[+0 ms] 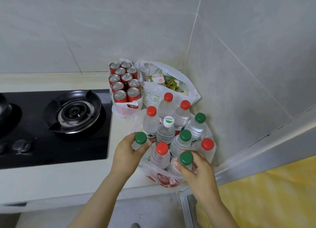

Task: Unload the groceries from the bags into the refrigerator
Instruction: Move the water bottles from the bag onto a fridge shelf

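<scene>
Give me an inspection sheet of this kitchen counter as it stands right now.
Surface: pale countertop; black gas hob set in on the left.
Job's things: water bottles upright in a plastic bag, with red, green and one white cap; red cans upright in a second bag; third bag holds a carton.
Clutter: nothing seen.
Grips: left hand holds a green-capped bottle; right hand holds the nearer green-capped bottle.
Cables: nothing seen.
Surroundings: tiled wall; metal frame on the right; refrigerator not in view.
</scene>
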### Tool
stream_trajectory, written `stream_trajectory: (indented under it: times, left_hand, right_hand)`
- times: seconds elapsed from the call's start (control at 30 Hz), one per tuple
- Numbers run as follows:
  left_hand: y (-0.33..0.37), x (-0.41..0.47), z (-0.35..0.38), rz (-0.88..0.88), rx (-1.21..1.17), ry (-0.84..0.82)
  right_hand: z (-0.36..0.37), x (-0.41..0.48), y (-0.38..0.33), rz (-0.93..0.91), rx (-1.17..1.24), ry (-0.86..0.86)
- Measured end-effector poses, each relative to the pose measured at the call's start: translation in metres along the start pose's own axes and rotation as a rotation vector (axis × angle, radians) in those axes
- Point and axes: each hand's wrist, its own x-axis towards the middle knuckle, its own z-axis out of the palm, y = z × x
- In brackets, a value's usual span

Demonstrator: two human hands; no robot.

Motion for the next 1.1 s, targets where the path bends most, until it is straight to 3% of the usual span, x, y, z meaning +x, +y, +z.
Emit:
stream_trajectory:
  times: [0.4, 0.7, 1.1]
  left_hand:
    - [0.021, -0.004, -0.011, 0.099, -0.097, 0.091]
    - [0.071, -0.012, -0.045, 0.24, -0.263, 0.14]
    - [0.155, -0.022, -0.108, 0.395, -0.568, 0.234]
  right_hand:
    - [-0.019, 0.009, -0.03, -0.053, 0.202, 0.05]
    - [-0.048, 0.012, -0.092, -0.127, 0.355, 0.085]
    - [-0.096, 0.016, -0.199, -0.423, 0.442, 0.255]
